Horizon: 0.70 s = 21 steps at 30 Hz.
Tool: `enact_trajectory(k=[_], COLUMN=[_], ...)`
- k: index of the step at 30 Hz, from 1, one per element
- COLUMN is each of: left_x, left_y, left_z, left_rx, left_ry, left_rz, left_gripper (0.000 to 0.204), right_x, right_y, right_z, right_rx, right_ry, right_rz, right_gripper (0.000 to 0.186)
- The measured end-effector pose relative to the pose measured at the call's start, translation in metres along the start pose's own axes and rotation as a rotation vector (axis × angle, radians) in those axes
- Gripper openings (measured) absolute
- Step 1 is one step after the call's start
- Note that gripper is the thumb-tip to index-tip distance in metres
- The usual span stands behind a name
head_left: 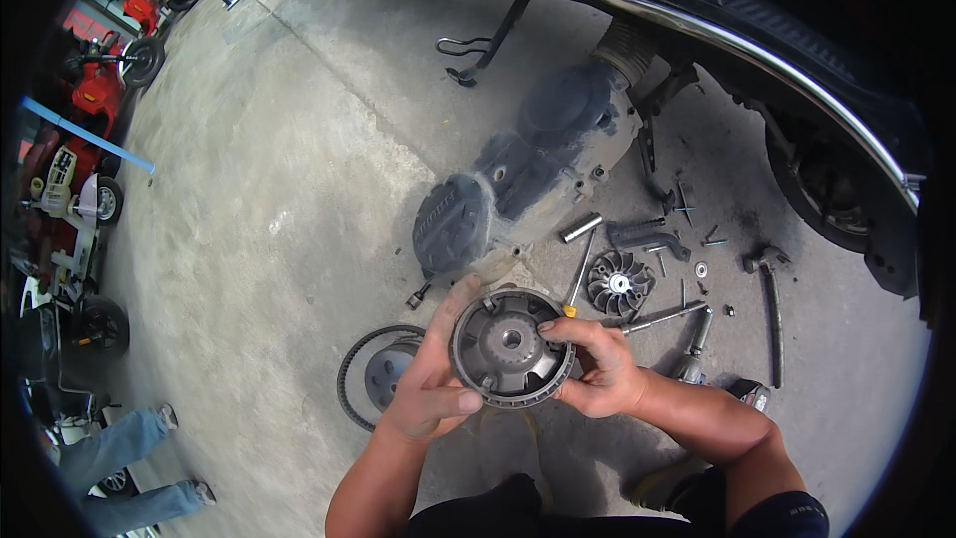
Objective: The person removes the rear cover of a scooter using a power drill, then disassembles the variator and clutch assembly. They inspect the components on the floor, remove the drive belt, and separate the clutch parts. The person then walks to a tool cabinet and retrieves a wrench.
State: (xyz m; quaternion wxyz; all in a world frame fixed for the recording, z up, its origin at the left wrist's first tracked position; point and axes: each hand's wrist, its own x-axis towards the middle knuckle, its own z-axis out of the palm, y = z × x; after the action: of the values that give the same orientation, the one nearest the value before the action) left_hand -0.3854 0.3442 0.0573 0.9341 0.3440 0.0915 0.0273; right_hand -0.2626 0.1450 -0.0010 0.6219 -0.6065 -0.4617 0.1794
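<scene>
Grey concrete floor (279, 219) stretches beneath a black vehicle (777, 50), and red motorbikes (98, 95) stand at the far left. The left hand (430, 387) and right hand (603, 371) are clamped on opposite sides of a round grey metal part (510, 361), held above the floor with its hollow face upward. Near the left hand lies a black belt (344, 379); beyond the right hand lie a finned disc (619, 285) and a shiny metal tube (581, 228).

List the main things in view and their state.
Left hand, holding round metal part
Right hand, holding it too
Round metal part, hollow side showing
Finned disc, lying fins up
Belt, looped, partly hidden
Hammer, lying down
Long grey cover, lying down, dusty
</scene>
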Motion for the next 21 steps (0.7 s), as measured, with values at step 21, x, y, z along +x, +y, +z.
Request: enact_trajectory(k=[21], left_x=[-0.004], left_y=[-0.022], left_z=[-0.005], left_rx=[-0.069], left_ry=[0.224], left_rz=[0.08], left_gripper=[0.075], right_x=[0.009], right_y=[-0.007], right_z=[-0.001], right_rx=[-0.051], right_ry=[-0.149], right_rz=[0.181], right_gripper=[0.103])
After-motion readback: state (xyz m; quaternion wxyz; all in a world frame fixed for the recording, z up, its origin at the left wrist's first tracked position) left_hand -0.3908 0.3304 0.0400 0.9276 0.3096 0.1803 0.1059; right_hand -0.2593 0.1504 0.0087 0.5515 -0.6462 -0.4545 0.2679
